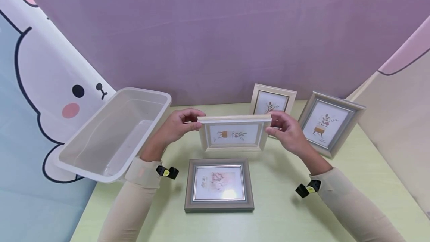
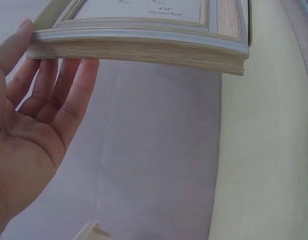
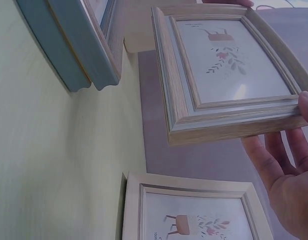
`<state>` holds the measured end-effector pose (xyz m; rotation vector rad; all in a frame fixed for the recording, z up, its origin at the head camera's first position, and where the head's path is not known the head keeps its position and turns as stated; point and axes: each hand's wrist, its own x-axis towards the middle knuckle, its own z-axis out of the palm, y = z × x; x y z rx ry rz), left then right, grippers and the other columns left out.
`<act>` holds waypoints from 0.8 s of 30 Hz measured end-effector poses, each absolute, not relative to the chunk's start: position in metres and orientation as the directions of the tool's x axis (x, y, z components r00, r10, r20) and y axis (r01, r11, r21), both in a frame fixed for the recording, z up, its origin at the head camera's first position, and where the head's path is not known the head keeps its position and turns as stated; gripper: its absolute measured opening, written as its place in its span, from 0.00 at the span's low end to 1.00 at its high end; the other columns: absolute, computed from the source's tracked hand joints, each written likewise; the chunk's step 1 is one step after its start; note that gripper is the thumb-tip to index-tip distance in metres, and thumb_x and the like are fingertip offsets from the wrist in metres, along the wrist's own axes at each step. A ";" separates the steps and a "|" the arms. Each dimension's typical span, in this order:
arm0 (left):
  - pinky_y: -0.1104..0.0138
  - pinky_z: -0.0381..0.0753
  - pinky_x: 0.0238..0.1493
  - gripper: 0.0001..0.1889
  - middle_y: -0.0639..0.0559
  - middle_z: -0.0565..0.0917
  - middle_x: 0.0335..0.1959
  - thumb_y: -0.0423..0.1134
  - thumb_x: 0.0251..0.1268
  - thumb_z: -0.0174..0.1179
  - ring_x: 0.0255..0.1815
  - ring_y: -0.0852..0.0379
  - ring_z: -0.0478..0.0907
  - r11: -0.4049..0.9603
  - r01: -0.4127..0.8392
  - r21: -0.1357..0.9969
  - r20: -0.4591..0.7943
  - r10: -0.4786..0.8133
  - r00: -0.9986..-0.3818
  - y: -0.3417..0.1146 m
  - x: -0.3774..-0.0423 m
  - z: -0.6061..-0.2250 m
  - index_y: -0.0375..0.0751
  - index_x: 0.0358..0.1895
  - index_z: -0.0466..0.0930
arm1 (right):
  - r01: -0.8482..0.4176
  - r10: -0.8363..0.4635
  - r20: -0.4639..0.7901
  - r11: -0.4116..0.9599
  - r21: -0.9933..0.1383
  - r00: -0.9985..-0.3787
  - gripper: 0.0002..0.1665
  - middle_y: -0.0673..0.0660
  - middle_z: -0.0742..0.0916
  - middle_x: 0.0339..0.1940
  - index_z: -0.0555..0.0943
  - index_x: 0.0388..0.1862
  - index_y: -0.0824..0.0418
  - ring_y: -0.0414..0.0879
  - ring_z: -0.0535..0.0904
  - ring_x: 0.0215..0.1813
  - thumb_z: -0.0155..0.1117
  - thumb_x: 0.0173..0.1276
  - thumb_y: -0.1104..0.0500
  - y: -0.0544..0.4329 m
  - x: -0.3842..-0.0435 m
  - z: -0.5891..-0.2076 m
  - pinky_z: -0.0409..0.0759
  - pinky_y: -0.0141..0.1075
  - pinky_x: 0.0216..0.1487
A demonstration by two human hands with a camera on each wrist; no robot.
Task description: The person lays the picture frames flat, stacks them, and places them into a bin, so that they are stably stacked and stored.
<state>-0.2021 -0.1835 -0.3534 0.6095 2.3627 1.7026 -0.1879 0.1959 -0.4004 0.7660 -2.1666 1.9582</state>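
Note:
A light wood-grain picture frame (image 1: 234,146) is held up by its two short ends, its front with a potted-plant print facing me and turned sideways. My left hand (image 1: 179,124) pinches its left end, thumb in front and fingers behind; in the left wrist view the thumb and fingers grip the wooden edge (image 2: 139,48). At the other end my right hand (image 1: 285,132) pinches it the same way, as the right wrist view shows with the fingers (image 3: 278,155) under the edge. Below it, a grey-brown picture frame (image 1: 219,207) with a pink flower print lies flat on the table.
A cream picture frame (image 1: 291,102) stands upright at the back, partly behind my right hand. To its right leans a larger grey picture frame (image 1: 347,126). A white plastic bin (image 1: 100,137) sits at the left of the pale green table (image 1: 282,212), against the patterned cloth.

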 end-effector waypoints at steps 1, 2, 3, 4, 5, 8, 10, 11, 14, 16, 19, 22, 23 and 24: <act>0.69 0.86 0.43 0.17 0.56 0.83 0.38 0.27 0.66 0.66 0.40 0.61 0.80 0.268 0.232 0.935 0.105 0.416 -0.903 -0.183 -0.202 -0.353 0.29 0.57 0.81 | -0.438 -0.284 0.410 0.041 -0.898 -0.867 0.25 0.42 0.88 0.43 0.73 0.59 0.75 0.38 0.86 0.42 0.70 0.67 0.68 0.196 -0.187 -0.400 0.88 0.31 0.38; 0.70 0.86 0.43 0.17 0.56 0.83 0.38 0.27 0.66 0.66 0.39 0.61 0.79 0.269 0.234 0.934 0.108 0.414 -0.904 -0.184 -0.201 -0.353 0.29 0.57 0.81 | -0.434 -0.284 0.404 0.050 -0.899 -0.870 0.25 0.42 0.88 0.43 0.73 0.60 0.74 0.37 0.86 0.42 0.69 0.67 0.69 0.195 -0.187 -0.400 0.88 0.31 0.38; 0.70 0.86 0.42 0.17 0.55 0.83 0.38 0.28 0.66 0.66 0.39 0.61 0.79 0.269 0.239 0.933 0.112 0.413 -0.904 -0.184 -0.200 -0.353 0.29 0.57 0.81 | -0.430 -0.285 0.397 0.061 -0.901 -0.873 0.24 0.42 0.87 0.43 0.73 0.60 0.74 0.37 0.86 0.42 0.68 0.67 0.71 0.195 -0.186 -0.400 0.88 0.30 0.38; 0.70 0.86 0.42 0.17 0.54 0.83 0.38 0.28 0.66 0.66 0.39 0.61 0.80 0.266 0.241 0.933 0.115 0.413 -0.903 -0.184 -0.200 -0.353 0.29 0.57 0.81 | -0.424 -0.287 0.390 0.068 -0.903 -0.875 0.24 0.41 0.87 0.43 0.73 0.60 0.73 0.37 0.85 0.41 0.67 0.67 0.73 0.195 -0.186 -0.400 0.88 0.30 0.38; 0.69 0.87 0.42 0.17 0.54 0.83 0.38 0.28 0.66 0.66 0.38 0.61 0.80 0.263 0.245 0.933 0.119 0.415 -0.902 -0.184 -0.199 -0.352 0.28 0.57 0.81 | -0.419 -0.290 0.381 0.078 -0.905 -0.878 0.24 0.41 0.87 0.43 0.73 0.61 0.73 0.36 0.85 0.40 0.66 0.66 0.74 0.194 -0.185 -0.400 0.87 0.29 0.38; 0.67 0.88 0.40 0.16 0.50 0.84 0.39 0.28 0.67 0.65 0.37 0.60 0.81 0.258 0.252 0.933 0.126 0.421 -0.898 -0.185 -0.197 -0.353 0.28 0.57 0.81 | -0.388 -0.300 0.343 0.104 -0.916 -0.890 0.25 0.42 0.86 0.42 0.72 0.62 0.73 0.36 0.85 0.40 0.64 0.66 0.76 0.193 -0.184 -0.400 0.88 0.31 0.38; 0.65 0.89 0.40 0.16 0.47 0.85 0.40 0.29 0.69 0.64 0.37 0.60 0.82 0.256 0.253 0.933 0.127 0.425 -0.897 -0.186 -0.195 -0.353 0.28 0.57 0.80 | -0.353 -0.311 0.304 0.112 -0.929 -0.900 0.26 0.43 0.85 0.43 0.71 0.63 0.73 0.37 0.85 0.40 0.64 0.67 0.75 0.192 -0.182 -0.400 0.89 0.33 0.38; 0.64 0.89 0.39 0.15 0.46 0.85 0.41 0.30 0.69 0.63 0.37 0.61 0.82 0.260 0.253 0.932 0.125 0.425 -0.896 -0.187 -0.194 -0.354 0.28 0.57 0.80 | -0.333 -0.319 0.284 0.113 -0.936 -0.904 0.26 0.44 0.85 0.43 0.71 0.64 0.72 0.38 0.85 0.41 0.64 0.68 0.75 0.191 -0.181 -0.400 0.89 0.34 0.38; 0.61 0.90 0.40 0.15 0.43 0.85 0.43 0.32 0.72 0.62 0.38 0.61 0.83 0.270 0.225 0.936 0.095 0.420 -0.902 -0.191 -0.190 -0.356 0.28 0.57 0.79 | -0.253 -0.350 0.205 0.097 -0.962 -0.914 0.26 0.46 0.83 0.43 0.71 0.65 0.69 0.39 0.86 0.42 0.64 0.69 0.72 0.188 -0.177 -0.401 0.90 0.38 0.39; 0.59 0.90 0.40 0.15 0.41 0.85 0.44 0.34 0.73 0.61 0.39 0.60 0.83 0.281 0.191 0.941 0.061 0.413 -0.909 -0.193 -0.187 -0.357 0.28 0.57 0.79 | -0.197 -0.381 0.156 0.072 -0.978 -0.911 0.25 0.48 0.83 0.44 0.70 0.65 0.68 0.40 0.87 0.43 0.64 0.71 0.70 0.185 -0.175 -0.403 0.90 0.41 0.39; 0.57 0.90 0.41 0.16 0.40 0.85 0.46 0.36 0.75 0.60 0.41 0.57 0.84 0.299 0.129 0.945 -0.001 0.400 -0.916 -0.198 -0.182 -0.361 0.30 0.58 0.79 | -0.124 -0.431 0.092 0.048 -0.991 -0.898 0.25 0.49 0.84 0.45 0.69 0.65 0.69 0.41 0.88 0.45 0.63 0.72 0.68 0.180 -0.172 -0.407 0.90 0.45 0.39; 0.57 0.90 0.41 0.16 0.39 0.84 0.47 0.39 0.76 0.59 0.42 0.55 0.83 0.316 0.067 0.946 -0.063 0.385 -0.921 -0.201 -0.177 -0.367 0.32 0.58 0.79 | -0.078 -0.464 0.044 0.053 -0.996 -0.885 0.25 0.50 0.84 0.45 0.68 0.65 0.70 0.42 0.88 0.45 0.62 0.73 0.67 0.174 -0.168 -0.412 0.90 0.47 0.39; 0.57 0.90 0.41 0.16 0.39 0.84 0.47 0.39 0.76 0.59 0.43 0.55 0.84 0.317 0.048 0.947 -0.081 0.381 -0.921 -0.203 -0.176 -0.369 0.32 0.58 0.79 | -0.066 -0.471 0.029 0.061 -0.996 -0.882 0.24 0.51 0.84 0.45 0.68 0.65 0.71 0.42 0.88 0.44 0.62 0.74 0.67 0.173 -0.167 -0.413 0.90 0.48 0.39; 0.57 0.90 0.41 0.16 0.40 0.84 0.47 0.39 0.76 0.59 0.43 0.55 0.83 0.318 0.030 0.947 -0.098 0.377 -0.921 -0.204 -0.174 -0.372 0.32 0.58 0.79 | -0.057 -0.474 0.017 0.071 -0.996 -0.880 0.24 0.52 0.84 0.45 0.69 0.65 0.71 0.42 0.88 0.44 0.62 0.73 0.67 0.171 -0.166 -0.415 0.90 0.48 0.38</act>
